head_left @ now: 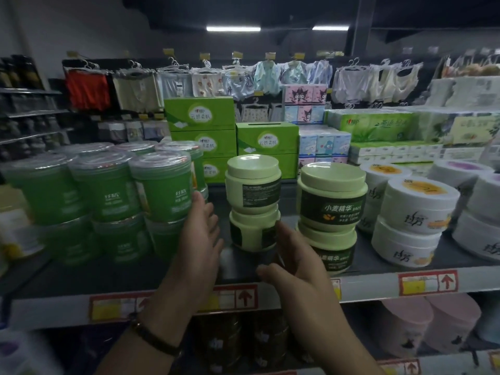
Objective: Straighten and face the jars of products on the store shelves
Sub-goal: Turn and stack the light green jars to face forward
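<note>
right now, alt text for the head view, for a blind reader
An open left hand and open right hand flank a stack of two pale green jars on a store shelf, its top label turned away. Green tubs stand left, white tubs right.

Green tissue boxes (200,115), hanging underwear (211,82), wrapped tissue packs (378,125), ceiling lights (233,28)

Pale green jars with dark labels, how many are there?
4: left top jar, left bottom jar, right top jar, right bottom jar, in two stacks. More may hide behind.

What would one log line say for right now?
left hand: open | right hand: open, by lower jar | top jar: back label out
</note>
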Available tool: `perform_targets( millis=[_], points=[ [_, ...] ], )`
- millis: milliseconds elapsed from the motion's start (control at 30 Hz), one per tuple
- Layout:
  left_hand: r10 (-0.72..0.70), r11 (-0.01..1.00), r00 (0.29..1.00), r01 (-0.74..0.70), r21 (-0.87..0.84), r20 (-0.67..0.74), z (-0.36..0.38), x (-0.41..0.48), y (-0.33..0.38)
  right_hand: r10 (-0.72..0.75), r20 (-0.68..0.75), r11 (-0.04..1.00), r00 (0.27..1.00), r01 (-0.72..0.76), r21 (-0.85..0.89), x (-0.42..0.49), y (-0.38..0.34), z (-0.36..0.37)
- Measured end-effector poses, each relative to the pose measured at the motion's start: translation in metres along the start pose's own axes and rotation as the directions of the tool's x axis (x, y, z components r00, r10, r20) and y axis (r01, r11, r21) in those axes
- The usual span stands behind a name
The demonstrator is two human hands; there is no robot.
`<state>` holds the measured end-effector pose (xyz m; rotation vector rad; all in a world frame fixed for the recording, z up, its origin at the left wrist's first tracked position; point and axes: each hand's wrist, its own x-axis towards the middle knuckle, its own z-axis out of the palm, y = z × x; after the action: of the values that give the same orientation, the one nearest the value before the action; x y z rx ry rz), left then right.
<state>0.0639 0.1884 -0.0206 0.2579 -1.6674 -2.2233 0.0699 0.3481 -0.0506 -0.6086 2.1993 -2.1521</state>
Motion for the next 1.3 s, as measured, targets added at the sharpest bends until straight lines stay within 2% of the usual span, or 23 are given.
perform_targets(
  millis=[67,300,500,733,933,1100,1300],
  points=[
    [-0.072,0.997,0.997,0.072,-0.008,0.037,-0.004,0.012,0.005,-0.005,-0.022,1.0,1.0,0.004,-0.026,0.004,-0.002,0.007],
    [-0.146,0.989,0.985,0.148,-0.02,0.091,-0.007,0.051,0.002,0.023,-0.041,0.996,0.999,-0.027,-0.088,0.011,-0.006,0.021],
    [-0.117,0.993,0.992,0.118,-0.03,0.043,-0.003,0.074,-0.004,0.018,-0.06,0.998,0.998,-0.022,-0.064,0.01,-0.006,0.022],
    [-0.119,0.993,0.985,0.114,0.044,0.128,-0.002,0.072,-0.008,0.021,-0.018,1.0,1.0,-0.021,0.009,0.008,-0.003,0.022],
    [-0.112,0.991,0.984,0.101,0.09,0.139,-0.007,0.063,-0.007,0.034,0.035,0.998,0.999,-0.036,0.052,0.006,-0.006,0.017],
    [-0.125,0.984,0.986,0.108,0.14,0.114,-0.009,0.05,-0.002,0.03,0.021,0.999,0.999,-0.03,0.024,0.007,-0.005,0.015],
    [-0.099,0.983,0.982,0.071,0.171,0.16,-0.011,0.038,-0.003,0.031,0.033,0.999,0.999,-0.033,0.039,0.004,-0.004,0.012]
  ],
)
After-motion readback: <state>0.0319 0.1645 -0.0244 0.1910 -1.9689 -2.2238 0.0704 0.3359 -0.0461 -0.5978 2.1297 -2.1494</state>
